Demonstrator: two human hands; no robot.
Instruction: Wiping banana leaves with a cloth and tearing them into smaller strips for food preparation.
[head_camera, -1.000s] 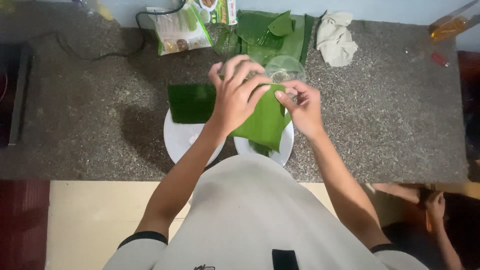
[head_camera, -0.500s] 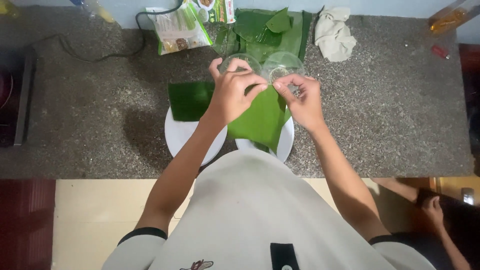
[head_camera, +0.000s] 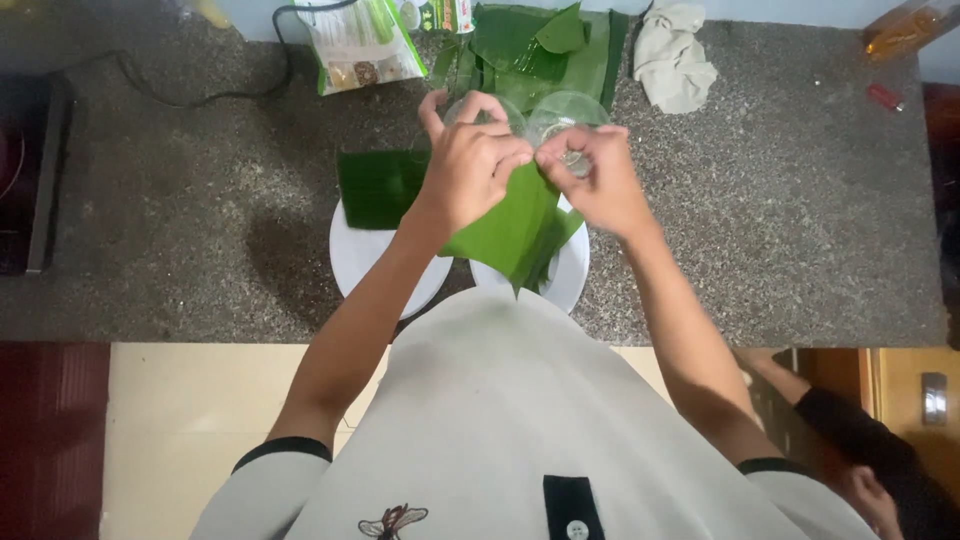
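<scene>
Both my hands hold a folded green banana leaf (head_camera: 512, 228) above two white plates. My left hand (head_camera: 470, 165) grips the leaf's upper left part, fingers curled over it. My right hand (head_camera: 590, 175) pinches the leaf's top right edge. The leaf hangs in a cone-like point over the right white plate (head_camera: 572, 275). A darker green leaf piece (head_camera: 375, 188) lies across the left white plate (head_camera: 365, 265). Two clear glass bowls (head_camera: 575, 110) stand just behind my hands, partly hidden.
A pile of green leaves (head_camera: 545, 50) lies at the back of the speckled stone counter (head_camera: 780, 220). A plastic packet (head_camera: 360, 45), a crumpled cloth (head_camera: 672, 55), a black cable (head_camera: 200, 95) and an amber bottle (head_camera: 905, 25) are also there. Another person's arm (head_camera: 830, 420) shows at lower right.
Both hands have shifted slightly toward the back of the counter with the leaf. The leaf is folded tighter, its lower tip now narrower and more pointed.
</scene>
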